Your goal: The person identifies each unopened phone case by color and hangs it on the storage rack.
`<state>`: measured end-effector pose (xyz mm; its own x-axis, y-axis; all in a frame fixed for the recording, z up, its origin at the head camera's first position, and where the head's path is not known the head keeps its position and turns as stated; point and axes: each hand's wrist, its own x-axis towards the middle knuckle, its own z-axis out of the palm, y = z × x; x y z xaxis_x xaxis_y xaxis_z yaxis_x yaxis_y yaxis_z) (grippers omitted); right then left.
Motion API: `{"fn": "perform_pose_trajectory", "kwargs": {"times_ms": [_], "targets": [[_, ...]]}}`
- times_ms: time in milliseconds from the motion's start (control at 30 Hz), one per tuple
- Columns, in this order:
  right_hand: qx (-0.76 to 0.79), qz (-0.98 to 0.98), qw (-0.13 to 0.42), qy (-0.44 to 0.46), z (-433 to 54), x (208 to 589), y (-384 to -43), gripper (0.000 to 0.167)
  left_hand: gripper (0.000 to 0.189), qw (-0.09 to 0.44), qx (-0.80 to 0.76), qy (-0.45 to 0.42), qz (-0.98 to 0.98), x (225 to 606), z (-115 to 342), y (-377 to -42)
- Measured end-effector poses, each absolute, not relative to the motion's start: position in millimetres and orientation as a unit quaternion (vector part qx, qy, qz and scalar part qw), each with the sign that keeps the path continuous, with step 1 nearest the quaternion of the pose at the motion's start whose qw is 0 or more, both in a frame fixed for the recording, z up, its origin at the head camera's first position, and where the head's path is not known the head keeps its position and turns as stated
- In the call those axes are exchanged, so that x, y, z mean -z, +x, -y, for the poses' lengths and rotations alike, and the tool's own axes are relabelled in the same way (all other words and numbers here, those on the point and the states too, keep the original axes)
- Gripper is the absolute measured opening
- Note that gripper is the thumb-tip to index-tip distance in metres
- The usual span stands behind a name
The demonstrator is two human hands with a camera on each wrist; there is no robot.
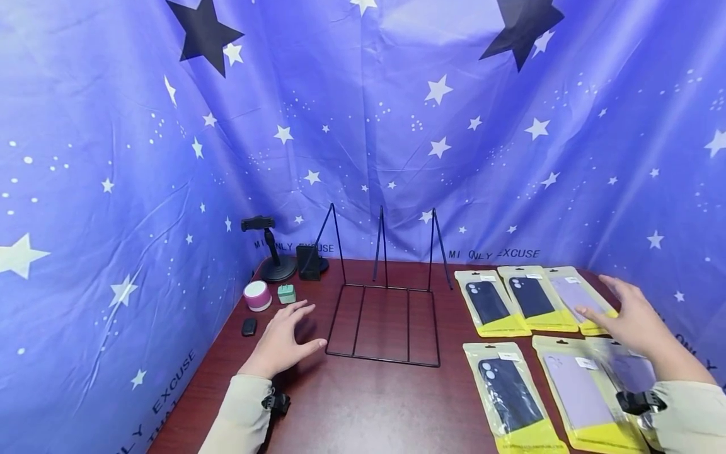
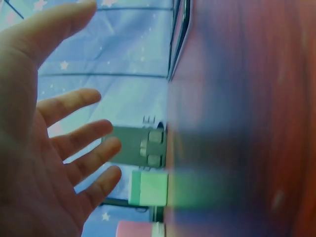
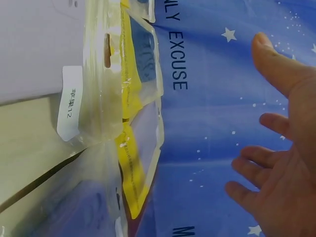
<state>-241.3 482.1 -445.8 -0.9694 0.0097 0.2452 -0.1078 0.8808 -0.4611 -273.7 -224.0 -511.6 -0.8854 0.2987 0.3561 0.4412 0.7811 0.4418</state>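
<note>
My left hand [image 1: 283, 340] hovers over the table's left part with fingers spread, holding nothing. To its right stands a black wire rack [image 1: 382, 360] with several upright prongs at its back. A green charger plug [image 1: 287, 294] sits just beyond those fingertips. On the right, my right hand [image 1: 638, 318] is held over packaged phone cases, thumb apart from the fingers and palm bare. A lilac phone case [image 1: 577, 293] in a yellow-edged pouch lies nearest its thumb. Dark phone cases [image 1: 488, 302] lie left of it, and another lilac case [image 1: 578, 391] is in the front row.
At the back left are a black phone stand [image 1: 278, 268] and a black block-like object [image 1: 309, 261]. A pink-and-white round container [image 1: 258, 296] and a small black item [image 1: 249, 326] lie near the left edge. A starry blue curtain [image 1: 363, 126] encloses the table.
</note>
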Motion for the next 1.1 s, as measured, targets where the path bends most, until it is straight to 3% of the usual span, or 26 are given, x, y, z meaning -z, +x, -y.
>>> {"fn": "perform_pose_trajectory", "kwargs": {"times_ms": [233, 500, 1100], "targets": [[-0.254, 0.961, 0.107, 0.01, -493, 451, -257, 0.095, 0.077, 0.065, 0.309, -0.201, 0.927, 519, 215, -274], [-0.299, 0.95, 0.095, 0.01, -508, 462, -273, 0.089, 0.074, 0.027, 0.333, -0.192, 0.923, 525, 204, -273], [-0.308, 0.95, 0.025, -0.031, -534, 483, -289, 0.09, 0.058, 0.031, 0.362, -0.183, 0.913, 545, 202, -282]]}}
